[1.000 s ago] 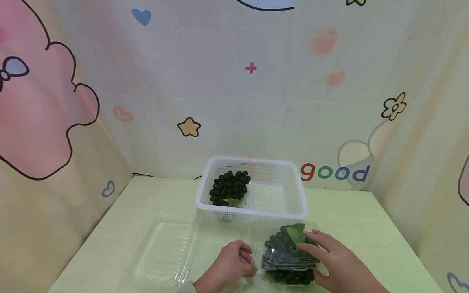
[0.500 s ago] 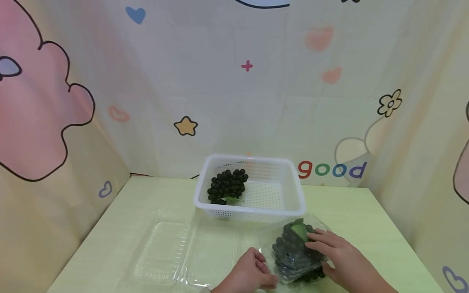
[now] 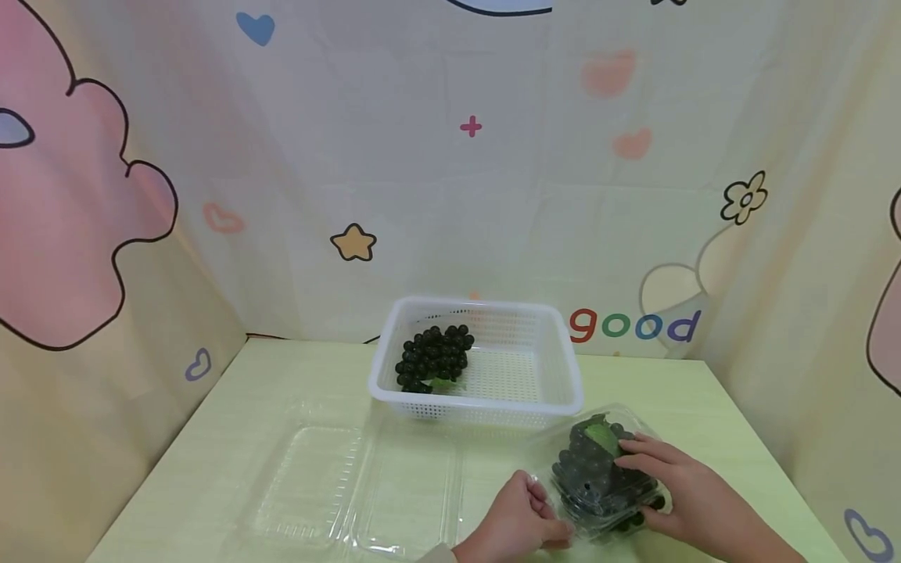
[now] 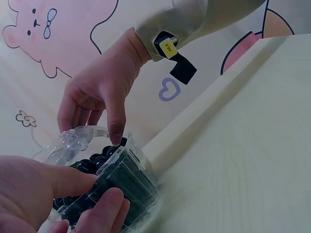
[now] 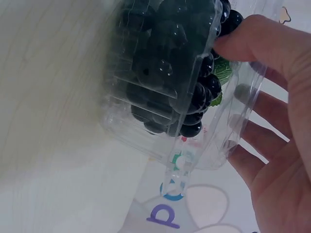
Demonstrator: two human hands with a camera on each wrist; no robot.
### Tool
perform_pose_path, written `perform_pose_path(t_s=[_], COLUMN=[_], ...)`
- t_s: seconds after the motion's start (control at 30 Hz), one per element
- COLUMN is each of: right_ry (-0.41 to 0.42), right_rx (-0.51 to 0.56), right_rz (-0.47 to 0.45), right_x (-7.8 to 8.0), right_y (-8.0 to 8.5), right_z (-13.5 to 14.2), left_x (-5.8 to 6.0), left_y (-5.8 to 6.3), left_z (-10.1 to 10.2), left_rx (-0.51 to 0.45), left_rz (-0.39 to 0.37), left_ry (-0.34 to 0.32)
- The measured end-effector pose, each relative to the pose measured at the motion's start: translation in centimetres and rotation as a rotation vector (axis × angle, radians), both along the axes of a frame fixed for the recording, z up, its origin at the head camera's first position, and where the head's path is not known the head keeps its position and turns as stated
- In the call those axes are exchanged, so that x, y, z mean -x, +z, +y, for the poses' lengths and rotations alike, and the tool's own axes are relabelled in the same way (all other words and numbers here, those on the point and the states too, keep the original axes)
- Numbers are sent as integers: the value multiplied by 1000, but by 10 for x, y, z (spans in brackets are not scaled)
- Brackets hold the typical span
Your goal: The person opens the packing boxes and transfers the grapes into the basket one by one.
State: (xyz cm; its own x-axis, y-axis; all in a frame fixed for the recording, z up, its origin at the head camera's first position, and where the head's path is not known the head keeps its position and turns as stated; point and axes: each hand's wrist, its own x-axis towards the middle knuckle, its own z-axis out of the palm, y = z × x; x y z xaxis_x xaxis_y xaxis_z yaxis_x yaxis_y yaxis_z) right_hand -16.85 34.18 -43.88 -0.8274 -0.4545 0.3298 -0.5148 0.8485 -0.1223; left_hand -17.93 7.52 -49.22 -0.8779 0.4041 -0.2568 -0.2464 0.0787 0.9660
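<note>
A clear plastic clamshell box (image 3: 587, 500) with a bunch of dark grapes (image 3: 598, 457) and a green leaf in it is at the right front of the table. My left hand (image 3: 524, 520) pinches its near left edge; in the left wrist view the thumb and fingers (image 4: 104, 208) lie on either side of the rim. My right hand (image 3: 686, 489) holds the other side. In the right wrist view its thumb (image 5: 243, 41) lies over the rim beside the grapes, and its other fingers lie along the outside of the partly raised lid (image 5: 218, 141).
A white perforated basket (image 3: 556, 356) holds another grape bunch (image 3: 435, 356) at the back of the table. To the left lies an opened clear plastic clamshell (image 3: 404, 493). Printed cloth (image 3: 422, 156) hangs behind the pale table (image 3: 303, 375).
The box of grapes has moved right and turned on the table, with both hands following it. The left hand has come from beside the box to its near left edge.
</note>
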Motion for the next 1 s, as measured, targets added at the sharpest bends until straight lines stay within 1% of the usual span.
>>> perform_pose_path(t_s=[0.1,0.23,0.37,0.47,0.63,0.83,0.93,1.0], right_ry=[-15,-29,-26,-28,-42,-57,-75,-89], right_rx=[10,7,-4,-14,-32,-11,-17,-25], right_rz=[-22,5,45,53,23,-16,-43,-62], right_x=[4,9,12,13,16,15,14,14], right_y=[1,0,-1,0,2,10,15,18], right_z=[6,14,21,25,32,39,43,45], left_x=[3,7,13,17,25,30,32,34], left_y=[0,1,0,-1,-1,3,6,7], left_z=[8,19,29,35,41,45,47,47], left_rx=[-22,-48,-86,-106,-92,-72,-67,-46], left_rz=[16,28,-1,-21,-27,22,30,30], left_ry=[7,24,20,7,-5,-26,-47,-62])
